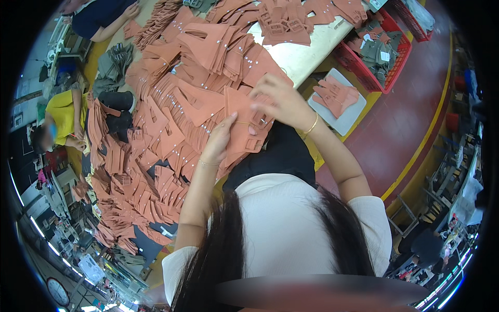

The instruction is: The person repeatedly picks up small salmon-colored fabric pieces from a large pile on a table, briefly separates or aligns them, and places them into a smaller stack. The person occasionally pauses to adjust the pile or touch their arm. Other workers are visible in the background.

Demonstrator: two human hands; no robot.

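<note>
At pale-topped table's (288, 58) near edge: left hand (220, 138) grips flat terracotta fabric-like bundle (239, 141), thin yellow band (241, 122) across it; right hand (283, 101) curled above, can't tell if gripping. Likely adjusting; next calls for steady left hold.

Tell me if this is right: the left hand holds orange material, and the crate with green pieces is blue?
Not quite: the crate with green pieces is red, not blue, as the head view shows. The left hand does hold orange material.
</note>
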